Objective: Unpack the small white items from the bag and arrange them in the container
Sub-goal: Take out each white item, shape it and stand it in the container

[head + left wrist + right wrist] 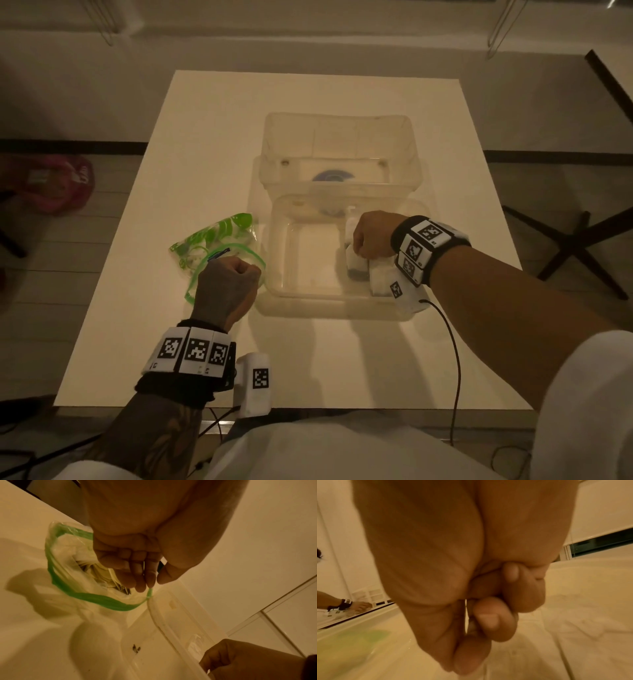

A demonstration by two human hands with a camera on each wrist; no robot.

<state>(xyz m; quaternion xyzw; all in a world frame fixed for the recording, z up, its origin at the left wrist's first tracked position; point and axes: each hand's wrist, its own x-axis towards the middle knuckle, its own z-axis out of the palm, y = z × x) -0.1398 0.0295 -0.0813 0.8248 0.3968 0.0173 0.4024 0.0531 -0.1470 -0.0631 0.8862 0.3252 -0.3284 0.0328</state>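
- The worktop point(212, 144), a pale square surface, carries everything; it is the largest thing in view from the head camera.
- A clear tub point(342, 137) stands at the far middle of it, and touching its near side sits the clear container point(298, 240), a shallow open box with bare floor on its left half.
- The bag point(219, 236), a clear zip pouch with green print and a green zip band, lies just left of the container. The left wrist view shows its mouth standing open, with pale folded pieces still packed inside. It looks thin, limp and slippery, so I judge the stiffer zip band the best place to hold it.
- The left hand point(227, 284) is curled at the bag's mouth; in the left wrist view its fingertips point(140, 580) and thumb pinch the green band, holding the mouth open.
- The right hand point(371, 236) is inside the container at its right side, fingers curled tight. It rests against the small white items point(358, 263) there, but whether it grips one I cannot tell; the right wrist view shows only folded fingers over a white floor.
- Those items look like soft, light, wrapped packets, several already standing close together along the right wall. I judge they will squash rather than break, and are best taken across the middle between thumb and fingers, then set upright against their neighbours.
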